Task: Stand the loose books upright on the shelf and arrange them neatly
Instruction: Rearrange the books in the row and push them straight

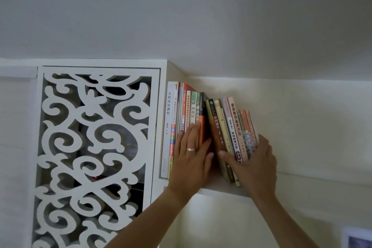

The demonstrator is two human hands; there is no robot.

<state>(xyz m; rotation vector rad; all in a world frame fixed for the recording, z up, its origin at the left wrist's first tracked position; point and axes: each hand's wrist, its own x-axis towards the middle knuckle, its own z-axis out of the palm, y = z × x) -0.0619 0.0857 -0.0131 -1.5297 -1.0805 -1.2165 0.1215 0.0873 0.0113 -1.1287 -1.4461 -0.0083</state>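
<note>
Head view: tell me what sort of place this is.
Likely a home room: books on a white wall shelf under the ceiling, beside a carved white screen. Left hand and right hand press the books.

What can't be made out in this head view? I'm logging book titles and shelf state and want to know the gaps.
- Lower spines of the upright books: covered by the left hand.
- Lower spines of the leaning books: covered by the right hand.
- Thin striped spines at the far right: print too small.
- Shelf board: seen from below, so its top surface is hidden.
- Framed item: cut off by the corner.
</note>
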